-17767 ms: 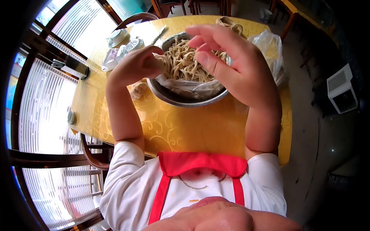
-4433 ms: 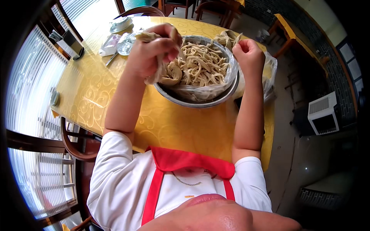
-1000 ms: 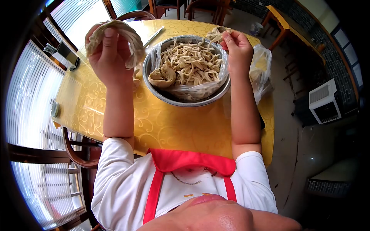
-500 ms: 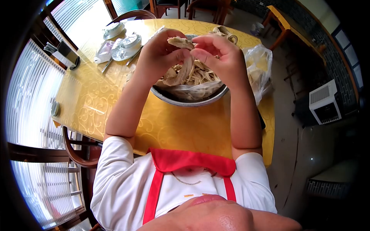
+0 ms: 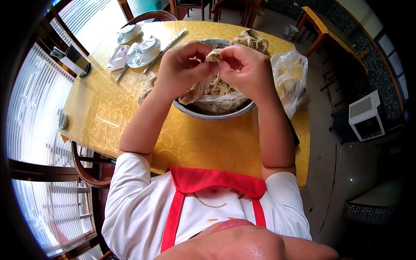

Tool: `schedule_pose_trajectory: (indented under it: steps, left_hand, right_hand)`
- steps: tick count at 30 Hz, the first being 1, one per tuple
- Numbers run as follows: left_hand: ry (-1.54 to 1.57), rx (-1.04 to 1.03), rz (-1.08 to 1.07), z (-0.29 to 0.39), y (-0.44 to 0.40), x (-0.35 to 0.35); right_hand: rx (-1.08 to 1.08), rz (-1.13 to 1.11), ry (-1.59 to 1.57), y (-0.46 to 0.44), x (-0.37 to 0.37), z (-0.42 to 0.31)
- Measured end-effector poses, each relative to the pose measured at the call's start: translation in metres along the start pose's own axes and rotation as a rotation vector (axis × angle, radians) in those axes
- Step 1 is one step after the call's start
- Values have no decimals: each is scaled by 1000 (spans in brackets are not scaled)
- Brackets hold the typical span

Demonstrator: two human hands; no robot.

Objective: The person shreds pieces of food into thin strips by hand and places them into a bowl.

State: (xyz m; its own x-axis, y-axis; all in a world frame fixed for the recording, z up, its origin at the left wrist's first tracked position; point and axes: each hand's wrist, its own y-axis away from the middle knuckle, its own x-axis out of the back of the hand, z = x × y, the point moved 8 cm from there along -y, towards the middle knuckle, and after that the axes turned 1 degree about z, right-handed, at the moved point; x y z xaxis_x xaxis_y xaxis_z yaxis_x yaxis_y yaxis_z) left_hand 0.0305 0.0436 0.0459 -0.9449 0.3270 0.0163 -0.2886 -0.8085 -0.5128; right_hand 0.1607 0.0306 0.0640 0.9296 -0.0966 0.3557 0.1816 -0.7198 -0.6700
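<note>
Over a metal bowl [image 5: 208, 116], my left hand [image 5: 180, 69] and my right hand [image 5: 248, 67] meet with fingers closed. Between their fingertips they pinch a small pale beige piece of fibrous food [image 5: 214, 56], perhaps mushroom. Its exact kind is unclear. Torn strips of the same look [image 5: 219, 86] fill the bowl below, lying on a clear plastic liner [image 5: 221, 102]. My hands cover part of the bowl's far side. Larger beige pieces [image 5: 250, 40] lie just beyond the bowl, and others [image 5: 147, 89] sit left of my left wrist.
A clear plastic bag [image 5: 291, 76] with pale contents rests at the table's right edge. Lidded dishes [image 5: 146, 48], a chopstick-like pair [image 5: 171, 45] and a tissue pack [image 5: 117, 58] are at the far left. A wooden chair [image 5: 89, 173] stands by the yellow-covered table [image 5: 108, 117].
The longer strip held between my hands has given way to a small piece at my fingertips. Both hands have drawn slightly closer together, with the fingers more tightly pinched.
</note>
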Motion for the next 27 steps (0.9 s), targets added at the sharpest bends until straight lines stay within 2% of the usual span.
schedule_pose_trajectory:
  steps: [3, 6, 12, 15, 17, 19, 20, 21, 23, 24, 25, 27]
  left_hand:
    - [-26, -58, 65, -1, 2, -2]
    - [60, -65, 71, -2, 3, -6]
    - [390, 114, 132, -12, 3, -7]
    - [557, 179, 184, -26, 2, -2]
    - [626, 149, 251, -22, 1, 7]
    - [791, 10, 202, -20, -12, 32]
    - [749, -31, 326, -20, -11, 50]
    - [633, -99, 341, -7, -11, 55]
    - [532, -172, 301, 1, -10, 51]
    - [431, -158, 322, 0, -7, 46]
    - [330, -142, 342, -3, -5, 41]
    - [251, -80, 216, -7, -5, 22]
  right_hand:
    - [87, 99, 109, 0, 0, -5]
    - [4, 121, -7, 1, -2, 6]
    - [-255, 140, -508, 4, -13, 34]
    - [-322, 148, -633, 5, -14, 32]
    - [-214, 147, -787, 3, -10, 36]
    - [-57, 139, -975, -5, 3, 39]
    - [-81, 173, -945, -4, 12, 42]
    - [-102, 206, -914, -6, 18, 40]
    - [-128, 127, -650, -6, 14, 29]
    - [-142, 89, -518, -6, 11, 26]
    - [-167, 13, -545, -5, 0, 29]
    - [-185, -102, -473, -3, -17, 33]
